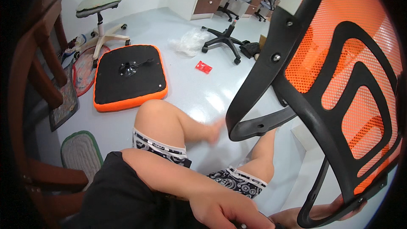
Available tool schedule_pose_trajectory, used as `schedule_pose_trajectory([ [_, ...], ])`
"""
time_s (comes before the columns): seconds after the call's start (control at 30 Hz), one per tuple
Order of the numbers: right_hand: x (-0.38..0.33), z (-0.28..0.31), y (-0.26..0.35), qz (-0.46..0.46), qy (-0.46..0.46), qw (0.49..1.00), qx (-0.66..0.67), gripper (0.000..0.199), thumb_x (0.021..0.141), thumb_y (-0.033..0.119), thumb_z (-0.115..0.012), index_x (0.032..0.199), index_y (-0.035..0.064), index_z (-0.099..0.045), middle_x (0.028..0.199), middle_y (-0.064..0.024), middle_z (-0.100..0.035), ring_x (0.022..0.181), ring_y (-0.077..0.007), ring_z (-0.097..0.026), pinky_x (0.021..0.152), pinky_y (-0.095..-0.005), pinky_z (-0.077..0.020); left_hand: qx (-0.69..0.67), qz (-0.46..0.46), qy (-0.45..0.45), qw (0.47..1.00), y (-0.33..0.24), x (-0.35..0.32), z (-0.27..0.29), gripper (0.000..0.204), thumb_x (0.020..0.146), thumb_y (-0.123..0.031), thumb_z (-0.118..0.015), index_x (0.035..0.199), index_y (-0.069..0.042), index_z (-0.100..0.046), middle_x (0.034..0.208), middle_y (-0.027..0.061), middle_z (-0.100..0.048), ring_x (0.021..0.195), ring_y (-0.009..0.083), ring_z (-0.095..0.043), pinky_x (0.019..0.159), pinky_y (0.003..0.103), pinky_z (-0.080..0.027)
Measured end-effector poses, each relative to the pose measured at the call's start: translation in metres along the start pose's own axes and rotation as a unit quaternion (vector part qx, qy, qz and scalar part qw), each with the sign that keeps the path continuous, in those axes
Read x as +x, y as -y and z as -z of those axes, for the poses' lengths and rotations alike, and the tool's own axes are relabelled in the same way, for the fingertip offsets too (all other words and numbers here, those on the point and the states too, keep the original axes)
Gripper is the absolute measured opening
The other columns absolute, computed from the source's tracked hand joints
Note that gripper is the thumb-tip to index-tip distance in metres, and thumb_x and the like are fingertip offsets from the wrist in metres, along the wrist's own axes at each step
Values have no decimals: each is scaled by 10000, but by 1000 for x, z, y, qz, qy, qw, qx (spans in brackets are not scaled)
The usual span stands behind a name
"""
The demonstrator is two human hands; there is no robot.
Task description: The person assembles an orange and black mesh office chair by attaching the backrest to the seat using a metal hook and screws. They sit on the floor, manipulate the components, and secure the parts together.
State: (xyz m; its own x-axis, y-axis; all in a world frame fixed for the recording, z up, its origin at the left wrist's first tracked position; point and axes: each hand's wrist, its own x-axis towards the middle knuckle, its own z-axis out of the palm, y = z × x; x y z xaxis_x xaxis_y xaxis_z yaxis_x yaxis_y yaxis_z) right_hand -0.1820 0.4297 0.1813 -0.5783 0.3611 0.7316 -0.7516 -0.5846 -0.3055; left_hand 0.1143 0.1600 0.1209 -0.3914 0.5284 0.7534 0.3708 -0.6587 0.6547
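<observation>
An orange mesh chair back (360, 97) with a black plastic frame and curved black armrests rises tilted along the right side. Its lower edge rests in my right hand (345, 210), the fingers wrapped round the frame and partly hidden behind it. My left forearm crosses my lap, and my left hand (224, 208) is closed at the bottom edge, beside the right forearm. A small shiny tip shows at its fingers; what it belongs to is hidden. Beyond my left knee lies an orange-edged chair seat (129, 80), black underside up, with a dark lever mechanism on it.
A black wheeled chair base (224, 38) stands ahead, near crumpled clear plastic (188, 42) and a red packet (203, 67). A stool (99, 21) on a white wheeled base is at the far left. Brown wooden furniture (46, 59) lines the left, beside a green-edged mat (80, 152).
</observation>
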Motion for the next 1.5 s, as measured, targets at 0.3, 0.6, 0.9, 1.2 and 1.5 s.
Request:
schedule_pose_trajectory([
  [0.3, -16, -6, -15, 149, -2, 976, -157, 446, 873, 315, -546, 1135, -42, -497, 1143, -214, -565, 977, -289, -604, 827, -395, -528, 428, -37, -540, 724, -31, -94, 13, 259, 947, -115, -344, 1154, 0, -448, 738, 34, -532, 626, 77, -493, 573, 226, -412],
  [0.6, -12, -27, -54, 119, 140, 935, -303, 572, 769, 51, -706, 1272, 0, -440, 1162, -157, -534, 985, -289, -572, 839, -380, -543, 558, 46, -565, 605, -37, -133, 85, 934, 739, -757, -442, 1187, 63, -457, 975, 76, -474, 873, 125, -460, 767, 244, -381],
  [0.9, -39, -152, -178, -379, 210, 891, 132, 443, 818, 59, -598, 1188, -103, -414, 1152, -253, -483, 1056, -360, -512, 885, -383, -519, 461, -118, -654, 588, -88, -135, 115, 939, 665, -805, -490, 1146, 1, -486, 958, 13, -487, 684, 38, -312, 579, 191, -244],
  [1.2, -56, -204, -247, -671, 19, 681, 292, 367, 880, 70, -481, 1123, -183, -378, 1154, -334, -414, 1074, -454, -453, 927, -428, -491, 499, -178, -462, 711, -176, -70, 160, 282, 938, -335, -403, 778, -122, -495, 641, -28, -433, 612, 106, -336, 573, 253, -260],
  [1.5, -109, -155, -221, -592, 28, 719, 364, 477, 879, 241, -553, 1166, -118, -427, 1237, -321, -408, 1169, -469, -409, 1010, -513, -387, 503, -123, -414, 749, -187, -24, 182, 269, 942, -295, -404, 791, -103, -516, 652, -13, -492, 568, 94, -390, 533, 245, -317],
])
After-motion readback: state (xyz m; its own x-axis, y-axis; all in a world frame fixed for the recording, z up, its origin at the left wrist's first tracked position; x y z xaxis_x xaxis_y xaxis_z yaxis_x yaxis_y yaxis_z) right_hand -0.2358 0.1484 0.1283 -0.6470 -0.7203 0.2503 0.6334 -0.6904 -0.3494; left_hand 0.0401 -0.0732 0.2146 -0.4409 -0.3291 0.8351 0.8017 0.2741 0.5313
